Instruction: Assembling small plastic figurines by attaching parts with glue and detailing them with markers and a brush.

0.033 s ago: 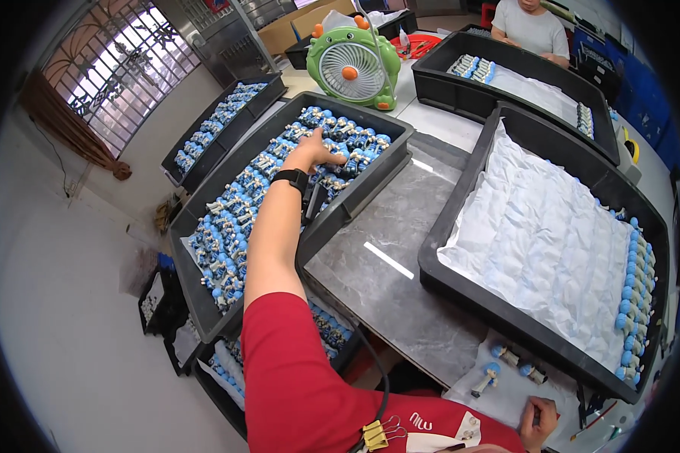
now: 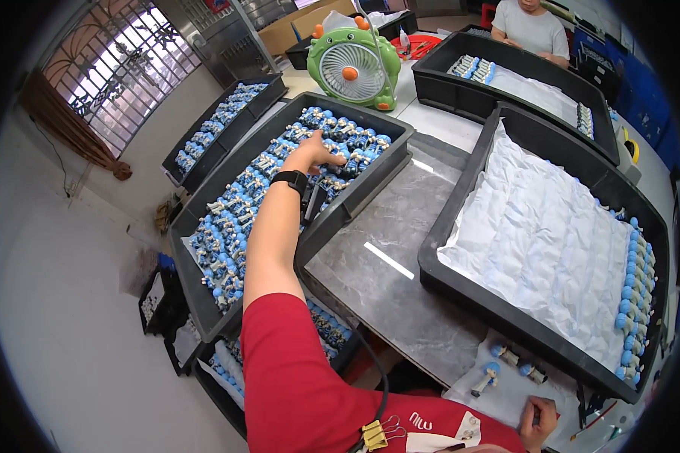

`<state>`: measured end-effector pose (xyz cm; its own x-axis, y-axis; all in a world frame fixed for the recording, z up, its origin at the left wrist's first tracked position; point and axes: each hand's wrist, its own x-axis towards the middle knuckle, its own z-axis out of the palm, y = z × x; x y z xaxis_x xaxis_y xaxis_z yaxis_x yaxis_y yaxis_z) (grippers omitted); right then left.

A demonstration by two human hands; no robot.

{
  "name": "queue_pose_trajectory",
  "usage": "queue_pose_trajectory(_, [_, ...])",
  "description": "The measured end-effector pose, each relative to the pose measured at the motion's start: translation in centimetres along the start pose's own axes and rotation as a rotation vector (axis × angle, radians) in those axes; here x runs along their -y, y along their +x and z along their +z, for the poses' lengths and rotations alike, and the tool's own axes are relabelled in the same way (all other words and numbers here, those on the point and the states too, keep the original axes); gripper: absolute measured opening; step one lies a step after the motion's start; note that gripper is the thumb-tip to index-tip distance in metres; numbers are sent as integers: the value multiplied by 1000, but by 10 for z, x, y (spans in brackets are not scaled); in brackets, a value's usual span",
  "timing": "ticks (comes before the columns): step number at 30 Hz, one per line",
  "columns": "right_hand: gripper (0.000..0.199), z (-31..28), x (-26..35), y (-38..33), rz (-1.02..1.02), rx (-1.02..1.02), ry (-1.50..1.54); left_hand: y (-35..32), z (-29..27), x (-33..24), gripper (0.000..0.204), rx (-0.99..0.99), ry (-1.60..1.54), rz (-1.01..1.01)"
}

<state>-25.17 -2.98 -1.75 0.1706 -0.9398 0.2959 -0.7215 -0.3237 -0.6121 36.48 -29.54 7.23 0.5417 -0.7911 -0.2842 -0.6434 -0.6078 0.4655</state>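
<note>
My left arm stretches out over a black tray (image 2: pixel 193 291) packed with rows of small blue-haired figurines (image 2: pixel 230 226). Among the figurines near its far end is my left hand (image 2: pixel 315 153), thumb and a finger spread apart; the other fingertips are hidden, and I see nothing held. A dark band with a black block (image 2: pixel 312 202) is on that wrist. Low at the right, my right hand (image 2: pixel 538 423) is curled closed by the table edge; whatever it may hold is hidden. Close to it, a few loose figurines (image 2: pixel 491 375) lie on a white sheet (image 2: pixel 465 391).
To the right stands a big black tray (image 2: pixel 461 283) lined with white padding, figurines along its right side. Another black tray (image 2: pixel 506 98) is behind it. A green fan (image 2: pixel 351 68) stands at the back. Opposite sits a person (image 2: pixel 533 34). More filled trays (image 2: pixel 227 124) are at the left.
</note>
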Motion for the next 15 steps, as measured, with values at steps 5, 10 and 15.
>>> queue_pose_trajectory(5, [10, -1, 4, 3, -51, -13, 19, 28, 6, 26, 92, -127, 68, 144])
queue_pose_trajectory(10, [10, -1, 5, 3, -56, -20, 11, 14, 5, 13, 91, 27, -285, 64])
queue_pose_trajectory(15, [9, -1, 6, 4, -64, -30, -10, -7, 5, 3, 99, 91, -374, -71])
